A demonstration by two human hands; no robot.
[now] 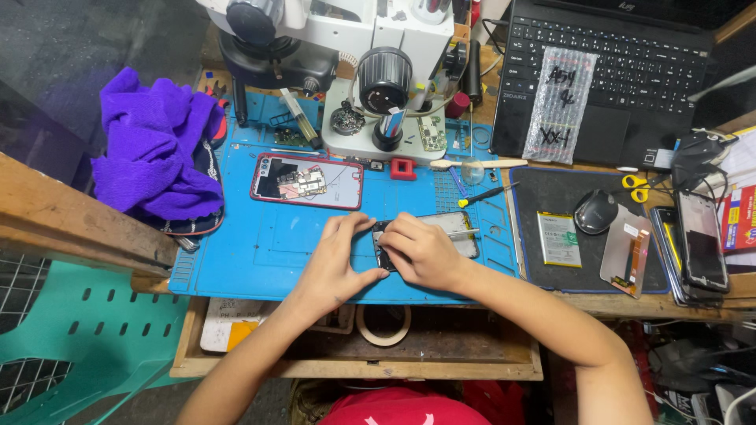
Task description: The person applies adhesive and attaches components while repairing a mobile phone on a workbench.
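Both hands on the opened phone, which lies flat on the blue mat near the counter's front edge. Left hand fingers pinch its left end; right hand fingers press down on top. Risk: uneven pressure may crack it, or it slides toward the open drawer. The red-framed phone lies well apart.

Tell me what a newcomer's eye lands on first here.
Both hands, left hand and right hand, press on an opened phone at the middle of the blue work mat. A purple cloth lies bunched at the mat's left edge, and a microscope stands behind.
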